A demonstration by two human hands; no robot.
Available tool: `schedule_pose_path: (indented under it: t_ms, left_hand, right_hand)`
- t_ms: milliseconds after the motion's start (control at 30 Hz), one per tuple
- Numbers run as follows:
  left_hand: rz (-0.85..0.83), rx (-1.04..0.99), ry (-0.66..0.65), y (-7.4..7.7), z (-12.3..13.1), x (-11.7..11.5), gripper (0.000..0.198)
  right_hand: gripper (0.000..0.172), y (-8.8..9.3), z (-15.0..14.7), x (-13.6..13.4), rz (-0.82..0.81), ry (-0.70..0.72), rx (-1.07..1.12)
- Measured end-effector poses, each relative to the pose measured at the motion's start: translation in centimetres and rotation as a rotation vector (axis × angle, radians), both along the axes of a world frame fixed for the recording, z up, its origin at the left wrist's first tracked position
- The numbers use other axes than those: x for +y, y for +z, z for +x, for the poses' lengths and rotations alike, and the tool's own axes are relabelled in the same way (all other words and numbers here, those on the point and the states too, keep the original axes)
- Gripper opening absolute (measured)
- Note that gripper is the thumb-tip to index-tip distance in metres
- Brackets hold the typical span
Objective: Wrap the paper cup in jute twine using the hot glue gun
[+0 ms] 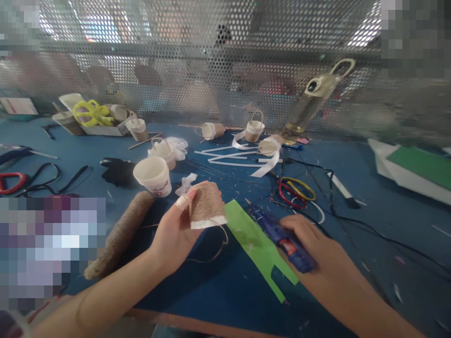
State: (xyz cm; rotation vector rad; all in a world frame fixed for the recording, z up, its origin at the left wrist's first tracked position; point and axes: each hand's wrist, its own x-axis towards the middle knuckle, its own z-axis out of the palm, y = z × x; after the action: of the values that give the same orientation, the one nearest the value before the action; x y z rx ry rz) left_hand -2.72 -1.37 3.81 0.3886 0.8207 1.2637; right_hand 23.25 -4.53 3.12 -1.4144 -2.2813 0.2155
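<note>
In my left hand [178, 234] is a paper cup [207, 206] wrapped in brown twine, its bare white band facing down toward me. A loose end of twine [225, 237] trails from it to the table. My right hand [306, 244] is closed around a blue glue gun [282, 234], whose tip points up and left, apart from the cup. Beneath the gun lies a green paper piece [246, 234] with a notch cut in it. Left of my left hand rests a thick roll of twine [121, 234]. A stack of white paper cups [153, 176] stands behind it.
Several small twine-wrapped cups [254, 131] with handles are along the back. White strips [229, 157] lie near them. Red-handled and yellow-handled scissors [296, 190] and a black cable [384, 239] are on the right. A tall bottle [306, 110] stands against the perforated metal screen [211, 61].
</note>
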Motion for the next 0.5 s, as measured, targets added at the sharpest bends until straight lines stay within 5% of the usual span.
schedule_pose_path:
  t_ms: [167, 367, 500]
  left_hand:
    - [0.010, 0.121, 0.029, -0.2, -0.1, -0.3, 0.045]
    - [0.123, 0.220, -0.087, -0.3, -0.3, -1.0, 0.053]
    - [0.152, 0.249, -0.128, -0.3, -0.4, -1.2, 0.051]
  right_hand:
    - [0.013, 0.4, 0.4, -0.1, 0.021, 0.046, 0.187]
    - [0.020, 0.6, -0.2, -0.4, -0.098, 0.254, 0.437]
    - [0.022, 0.5, -0.7, -0.4, -0.114, 0.261, 0.416]
